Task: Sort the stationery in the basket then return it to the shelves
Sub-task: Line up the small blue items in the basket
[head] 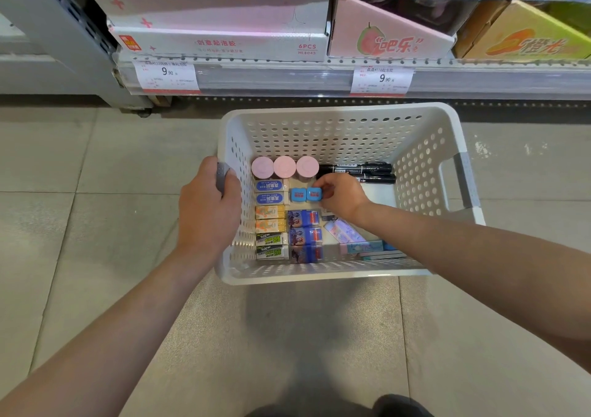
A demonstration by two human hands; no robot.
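Mostly boxy erasers [270, 212], perforated basket [323, 135].

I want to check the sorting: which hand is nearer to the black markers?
Right. The right hand is inside the basket, just below the black markers, pinching a blue eraser. The left hand holds the basket's left handle, farther away.

three pink jars [284, 167], two black markers [358, 173], two blue cubes [306, 194], one basket [335, 116]
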